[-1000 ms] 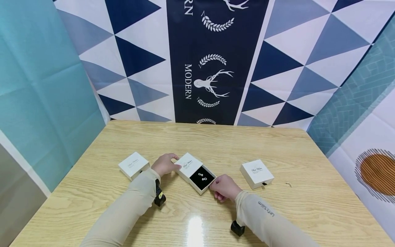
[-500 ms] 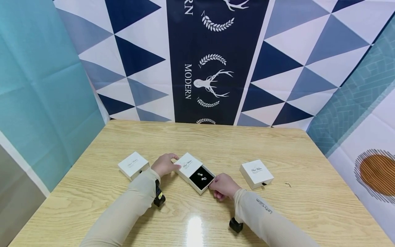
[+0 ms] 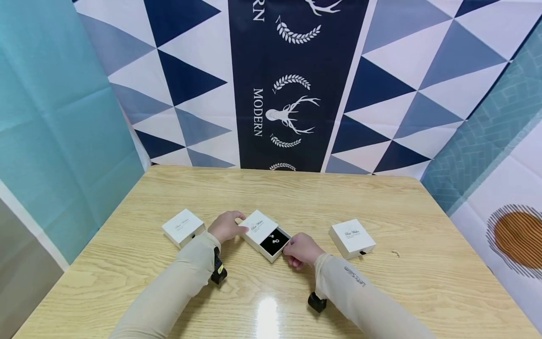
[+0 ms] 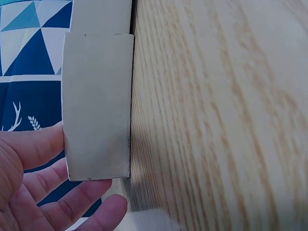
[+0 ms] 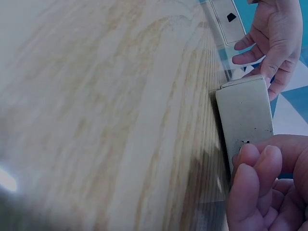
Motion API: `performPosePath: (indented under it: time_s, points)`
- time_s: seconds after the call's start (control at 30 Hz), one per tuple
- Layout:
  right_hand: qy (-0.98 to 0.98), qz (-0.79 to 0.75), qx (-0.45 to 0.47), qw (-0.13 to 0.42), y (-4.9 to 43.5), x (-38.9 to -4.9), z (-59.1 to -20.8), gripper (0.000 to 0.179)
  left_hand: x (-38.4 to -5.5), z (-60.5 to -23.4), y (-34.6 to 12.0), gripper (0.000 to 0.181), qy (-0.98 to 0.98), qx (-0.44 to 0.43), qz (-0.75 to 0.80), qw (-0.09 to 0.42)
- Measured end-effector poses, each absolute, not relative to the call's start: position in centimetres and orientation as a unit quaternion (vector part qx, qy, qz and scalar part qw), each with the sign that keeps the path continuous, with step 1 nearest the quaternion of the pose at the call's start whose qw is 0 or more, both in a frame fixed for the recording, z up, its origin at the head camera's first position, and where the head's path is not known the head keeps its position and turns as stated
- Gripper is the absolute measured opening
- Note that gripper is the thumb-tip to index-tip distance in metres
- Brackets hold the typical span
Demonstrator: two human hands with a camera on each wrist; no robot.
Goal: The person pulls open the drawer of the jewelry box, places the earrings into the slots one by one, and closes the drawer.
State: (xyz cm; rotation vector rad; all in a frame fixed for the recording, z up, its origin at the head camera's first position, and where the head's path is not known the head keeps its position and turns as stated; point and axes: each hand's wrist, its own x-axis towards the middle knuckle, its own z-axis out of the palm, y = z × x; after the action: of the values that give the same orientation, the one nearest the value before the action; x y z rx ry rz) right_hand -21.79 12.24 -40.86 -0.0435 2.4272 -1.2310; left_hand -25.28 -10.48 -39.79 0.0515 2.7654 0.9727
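A white jewelry box (image 3: 257, 227) lies at mid-table with its drawer partly slid out. On the drawer's black lining (image 3: 268, 245) sits a pair of small silvery earrings (image 3: 276, 241), one partly under the cover's edge. My left hand (image 3: 226, 226) grips the closed end of the cover, thumb at its edge; the left wrist view shows the plain side of the cover (image 4: 96, 106). At the drawer's front end, my right hand (image 3: 302, 249) has curled fingers and thumb pinching beside a small black tab (image 5: 246, 142).
Another white box (image 3: 183, 225), closed, lies left of my left hand. A third white box (image 3: 353, 235) with a black tab is to the right. Beyond it lies a tiny thin piece (image 3: 396, 253) on the wooden table (image 3: 338, 193). A patterned cloth (image 3: 288, 94) hangs behind.
My right hand has moved up and left with the drawer, which has slid further into the cover, so less lining shows. The left hand stays in place.
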Motion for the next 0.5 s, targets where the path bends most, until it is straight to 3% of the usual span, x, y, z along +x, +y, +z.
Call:
performPosePath:
  time_s: [0.5]
  points:
    - [0.866, -0.460, 0.000, 0.194, 11.45, -22.59, -40.93, 0.025, -25.29, -39.86, -10.41, 0.041, 0.937, 0.022, 0.333, 0.103]
